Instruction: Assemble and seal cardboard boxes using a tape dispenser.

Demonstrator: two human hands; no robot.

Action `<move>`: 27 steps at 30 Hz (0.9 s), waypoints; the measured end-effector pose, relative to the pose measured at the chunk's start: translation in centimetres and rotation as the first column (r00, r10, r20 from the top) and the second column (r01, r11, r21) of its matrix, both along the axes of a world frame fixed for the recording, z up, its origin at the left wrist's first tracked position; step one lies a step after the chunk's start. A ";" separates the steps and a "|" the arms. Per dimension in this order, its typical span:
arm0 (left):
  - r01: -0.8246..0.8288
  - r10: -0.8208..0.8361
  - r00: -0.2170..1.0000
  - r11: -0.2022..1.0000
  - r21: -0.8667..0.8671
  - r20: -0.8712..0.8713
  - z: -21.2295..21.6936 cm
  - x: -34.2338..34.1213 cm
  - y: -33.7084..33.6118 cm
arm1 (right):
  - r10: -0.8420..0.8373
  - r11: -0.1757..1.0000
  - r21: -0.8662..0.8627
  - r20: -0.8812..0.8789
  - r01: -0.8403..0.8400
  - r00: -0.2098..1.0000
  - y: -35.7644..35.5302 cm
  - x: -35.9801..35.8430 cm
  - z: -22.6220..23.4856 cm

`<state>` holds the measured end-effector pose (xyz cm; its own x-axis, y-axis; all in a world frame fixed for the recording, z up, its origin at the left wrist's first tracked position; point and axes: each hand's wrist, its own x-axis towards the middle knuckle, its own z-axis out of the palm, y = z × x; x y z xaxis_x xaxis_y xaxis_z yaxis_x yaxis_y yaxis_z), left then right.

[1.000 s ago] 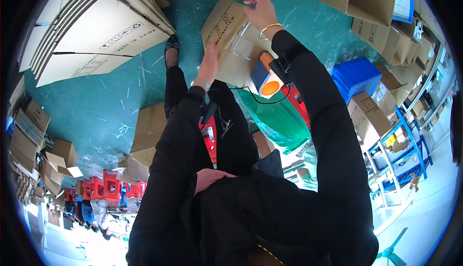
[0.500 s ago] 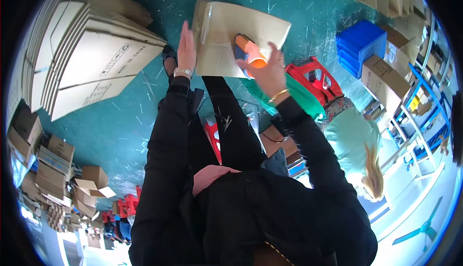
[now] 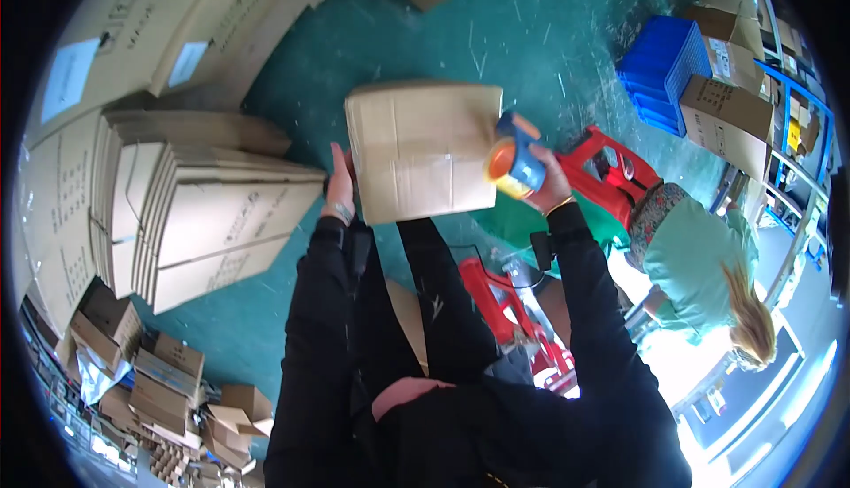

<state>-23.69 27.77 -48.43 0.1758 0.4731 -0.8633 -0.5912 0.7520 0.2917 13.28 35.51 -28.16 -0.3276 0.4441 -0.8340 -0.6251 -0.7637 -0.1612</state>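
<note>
A brown cardboard box (image 3: 425,156) sits in front of my legs, its flaps closed and a strip of clear tape along the seam. My left hand (image 3: 341,189) lies along the box's left side with its fingers straight. At the box's right edge my right hand (image 3: 551,185) grips a packing tape dispenser (image 3: 524,162) in blue and orange, which holds a roll of tape. The fingers around its grip are partly hidden.
Flattened cartons (image 3: 230,213) stand stacked on the left. Right of the box are a red plastic stool (image 3: 606,174) and a stack of blue crates (image 3: 660,72). A person in a light green top (image 3: 704,249) is bent over at the right.
My right hand has moved the tape dispenser from the middle of the box to its right edge and turned it. The box now sits squarer and lower in view; my left hand touches its side.
</note>
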 end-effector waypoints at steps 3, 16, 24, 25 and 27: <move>0.029 -0.031 0.998 0.999 -0.037 -0.056 4.3 3.0 1.4 | 0.298 0.939 0.140 0.132 -0.316 0.945 -1.2 0.9 -0.9; 0.111 -0.191 0.974 0.873 0.475 0.124 30.8 12.7 12.3 | -0.217 0.714 0.524 0.797 -0.465 0.564 -13.7 -2.1 32.4; 0.330 0.283 0.781 0.570 0.753 -0.557 42.7 6.8 30.2 | -0.290 0.463 0.725 0.668 -0.511 0.685 -0.5 -4.0 29.5; 0.299 0.429 0.723 0.513 0.805 -0.542 40.9 4.6 31.4 | -0.268 0.456 0.723 0.667 -0.519 0.695 2.0 -5.4 28.3; 0.203 0.439 0.735 0.586 0.785 -0.517 38.8 3.5 30.5 | -0.255 0.472 0.707 0.682 -0.527 0.686 3.3 -5.7 25.8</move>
<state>-20.23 58.30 -9.60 -0.3338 0.9425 -0.0143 -0.0929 -0.0178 0.9955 7.55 38.83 -2.34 -0.0401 0.9969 -0.0672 0.0547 -0.0649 -0.9964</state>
